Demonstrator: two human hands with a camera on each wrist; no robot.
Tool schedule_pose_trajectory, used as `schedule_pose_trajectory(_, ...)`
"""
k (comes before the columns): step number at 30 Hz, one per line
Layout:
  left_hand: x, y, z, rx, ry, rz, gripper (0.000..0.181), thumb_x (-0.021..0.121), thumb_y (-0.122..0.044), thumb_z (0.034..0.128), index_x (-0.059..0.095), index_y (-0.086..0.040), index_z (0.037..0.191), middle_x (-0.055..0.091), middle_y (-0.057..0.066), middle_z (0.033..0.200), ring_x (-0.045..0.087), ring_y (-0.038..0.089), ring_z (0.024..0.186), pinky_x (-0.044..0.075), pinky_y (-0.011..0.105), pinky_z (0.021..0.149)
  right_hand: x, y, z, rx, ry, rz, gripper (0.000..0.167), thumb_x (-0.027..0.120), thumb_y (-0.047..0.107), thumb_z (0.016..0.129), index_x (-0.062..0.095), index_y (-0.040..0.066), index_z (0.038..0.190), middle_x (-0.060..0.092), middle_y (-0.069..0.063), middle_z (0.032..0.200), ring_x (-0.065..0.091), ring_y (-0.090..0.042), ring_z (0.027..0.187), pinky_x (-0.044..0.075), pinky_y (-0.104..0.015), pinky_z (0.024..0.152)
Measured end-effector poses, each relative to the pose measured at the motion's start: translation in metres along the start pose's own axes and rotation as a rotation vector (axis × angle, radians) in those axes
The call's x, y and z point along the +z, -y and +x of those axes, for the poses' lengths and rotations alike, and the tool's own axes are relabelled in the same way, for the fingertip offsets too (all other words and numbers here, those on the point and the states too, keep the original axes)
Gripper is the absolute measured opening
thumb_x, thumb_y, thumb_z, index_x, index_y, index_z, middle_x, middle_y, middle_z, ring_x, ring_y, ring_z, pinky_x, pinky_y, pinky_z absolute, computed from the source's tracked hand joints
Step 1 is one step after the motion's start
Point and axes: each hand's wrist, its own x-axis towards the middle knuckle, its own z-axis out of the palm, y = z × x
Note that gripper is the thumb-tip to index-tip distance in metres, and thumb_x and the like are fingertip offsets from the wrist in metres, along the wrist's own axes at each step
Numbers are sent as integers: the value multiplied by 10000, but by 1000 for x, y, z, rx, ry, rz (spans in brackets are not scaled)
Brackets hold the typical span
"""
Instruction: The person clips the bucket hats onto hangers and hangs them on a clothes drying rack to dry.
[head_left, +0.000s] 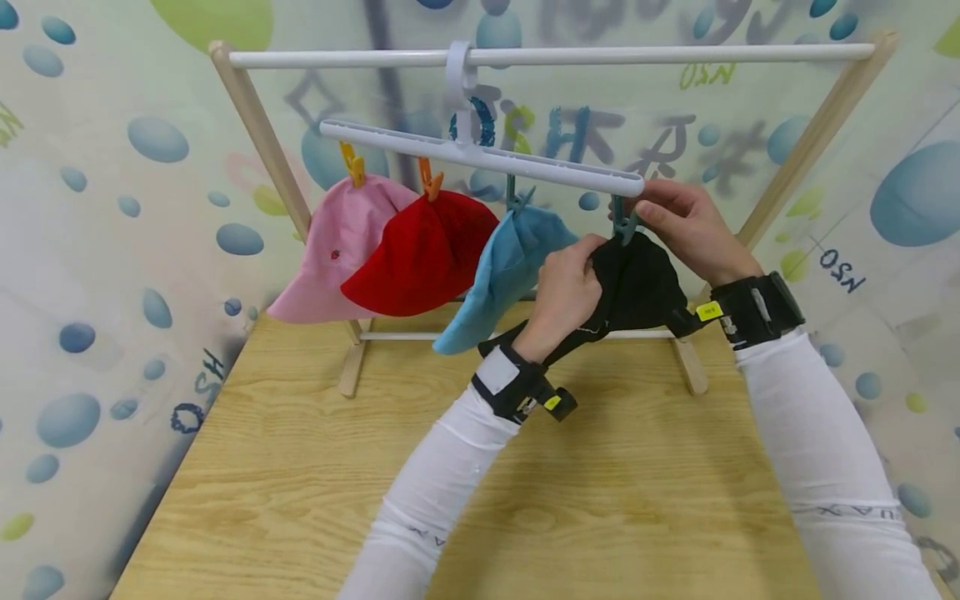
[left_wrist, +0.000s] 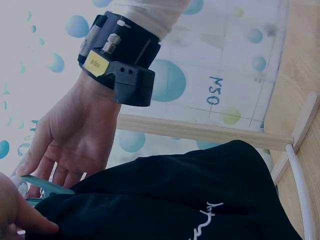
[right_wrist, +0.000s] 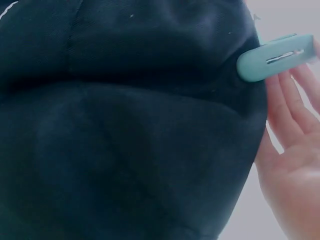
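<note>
A black hat (head_left: pixel 641 287) hangs at the right end of a white hanger (head_left: pixel 480 157), its top in a green clip (head_left: pixel 623 225). My left hand (head_left: pixel 566 287) grips the hat's left side near the top. My right hand (head_left: pixel 693 233) pinches the clip between thumb and fingers, just below the hanger's end. In the left wrist view the right thumb lies on the clip's end, beside the black cloth with white lettering. The right wrist view shows the clip (right_wrist: pixel 275 57) at the hat's edge; the dark cloth (right_wrist: pixel 130 150) fills most of it.
Left of the black hat hang a blue hat (head_left: pixel 510 267), a red hat (head_left: pixel 423 250) and a pink hat (head_left: pixel 348 250), each on a clip. The hanger hooks over the white bar (head_left: pixel 675 55) of a wooden rack, which stands on a wooden table (head_left: pixel 300 500) near a patterned wall.
</note>
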Motion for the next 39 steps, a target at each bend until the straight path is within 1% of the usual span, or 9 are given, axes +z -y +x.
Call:
schedule_pose_trajectory(2, 1, 0, 0, 15, 1, 13, 329, 424, 54, 961, 619, -12, 1218, 677, 127, 1061, 616, 245, 849, 440, 287, 667, 0, -1, -1, -21, 2, 46, 258, 526, 15, 976, 620, -54, 1207, 646, -120, 1061, 557, -242, 1044, 391, -285, 988)
schedule_pose_trajectory(7, 4, 3, -2, 31, 5, 25, 288, 443, 26, 972, 599, 3, 1213, 670, 131, 1093, 629, 257, 905, 480, 318, 748, 2, -4, 1, -64, -35, 87, 220, 536, -7, 961, 620, -45, 1161, 669, -129, 1020, 623, -241, 991, 423, -296, 958)
schedule_pose_trajectory(12, 5, 9, -7, -14, -5, 3, 255, 534, -42, 964, 589, 2, 1209, 657, 121, 1109, 607, 233, 923, 473, 285, 803, 2, -6, 4, -82, -92, 63, 191, 494, -49, 956, 598, -24, 1115, 686, -139, 1003, 650, -251, 957, 450, -302, 900)
schedule_pose_trajectory(17, 8, 14, -13, -33, 9, -11, 352, 613, -110, 942, 548, 1, 1270, 617, 126, 1178, 580, 226, 1018, 457, 292, 859, -6, -9, 4, -95, -129, 61, 145, 481, -48, 968, 600, -77, 1046, 678, -151, 985, 649, -257, 979, 452, -305, 934)
schedule_pose_trajectory(20, 10, 17, -17, -31, 10, -28, 396, 626, -105, 933, 520, 3, 1299, 587, 134, 1226, 553, 233, 1063, 445, 319, 886, -12, -9, 4, -89, -139, 59, 127, 490, -32, 974, 588, -111, 995, 663, -164, 995, 647, -258, 1012, 448, -306, 951)
schedule_pose_trajectory(25, 13, 21, -22, -42, 15, -18, 466, 644, -93, 918, 470, 2, 1340, 530, 142, 1327, 526, 254, 1125, 445, 357, 915, -19, -8, 7, -63, -174, 89, 138, 503, -2, 980, 559, -127, 998, 629, -189, 1018, 636, -272, 1050, 437, -311, 966)
schedule_pose_trajectory(30, 20, 25, -28, -86, 41, -9, 498, 660, -94, 907, 457, -9, 1355, 544, 156, 1288, 541, 253, 1055, 474, 357, 864, -24, -6, 12, -38, -213, 112, 141, 506, 21, 985, 539, -115, 1007, 606, -193, 1035, 616, -276, 1075, 426, -304, 974)
schedule_pose_trajectory(34, 27, 30, -33, -92, 48, 11, 506, 673, -93, 896, 462, -4, 1347, 560, 166, 1252, 568, 261, 983, 487, 365, 830, -30, -3, 17, -19, -233, 93, 141, 492, 32, 994, 540, -100, 1009, 592, -188, 1058, 611, -268, 1073, 432, -290, 960)
schedule_pose_trajectory(39, 39, 37, -39, -109, 71, 33, 528, 685, -102, 888, 466, -17, 1361, 553, 156, 1272, 574, 259, 1037, 482, 368, 856, -41, 1, 19, 17, -255, 60, 141, 489, 57, 1000, 537, -75, 1018, 578, -170, 1079, 606, -245, 1074, 439, -269, 945)
